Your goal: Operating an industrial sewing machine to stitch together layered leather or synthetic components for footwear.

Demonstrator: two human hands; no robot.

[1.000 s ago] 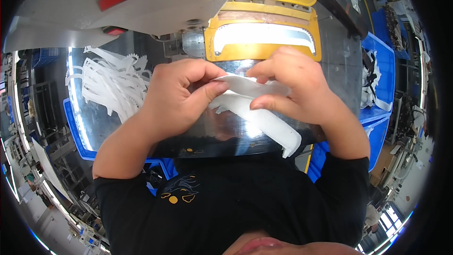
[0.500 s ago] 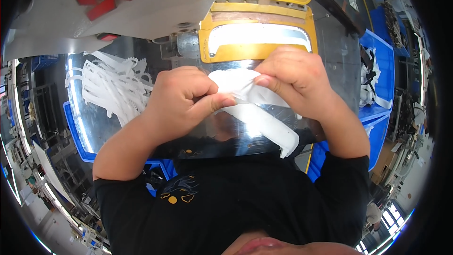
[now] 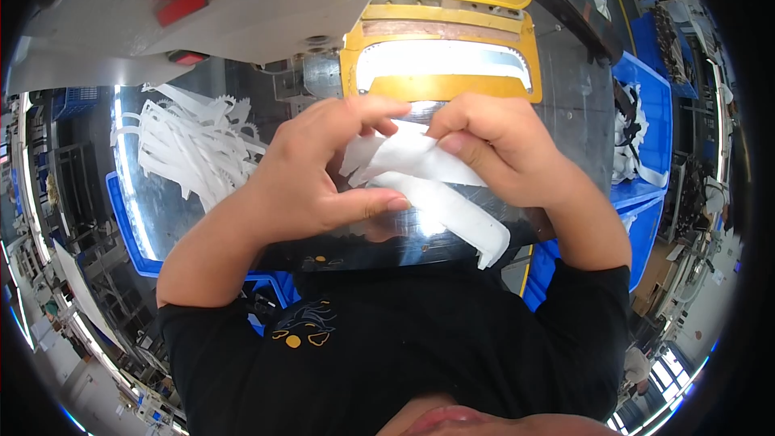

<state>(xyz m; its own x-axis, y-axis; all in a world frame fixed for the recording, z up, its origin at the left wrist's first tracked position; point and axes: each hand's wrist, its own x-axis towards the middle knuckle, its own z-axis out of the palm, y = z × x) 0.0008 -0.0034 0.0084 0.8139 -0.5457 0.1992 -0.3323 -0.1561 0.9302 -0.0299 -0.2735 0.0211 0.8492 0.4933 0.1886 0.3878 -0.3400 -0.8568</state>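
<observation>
A folded piece of thin white fabric (image 3: 432,160) is pinched at its upper edge between the thumb and fingers of my right hand (image 3: 500,145). My left hand (image 3: 327,165) is at the left end of this piece, its thumb and fingers spread apart. Below lies a curved white fabric strip (image 3: 452,214) on the shiny metal table, its bent end toward me and to the right. The left thumb's tip is at this strip's upper end; whether they touch, I cannot tell. Beyond my hands sits a yellow frame (image 3: 444,89) with a white curved piece (image 3: 444,58) in its opening.
A pale machine head (image 3: 266,8) with a red emblem overhangs the far left. Cut white strips (image 3: 194,141) are heaped on the table at left, above a blue bin (image 3: 129,234). Blue bins (image 3: 658,121) with white and dark scraps stand at right.
My left hand has let go of the white fabric and spread its fingers. The fabric has opened out somewhat, while my right hand keeps its pinch and has shifted slightly left and down.
</observation>
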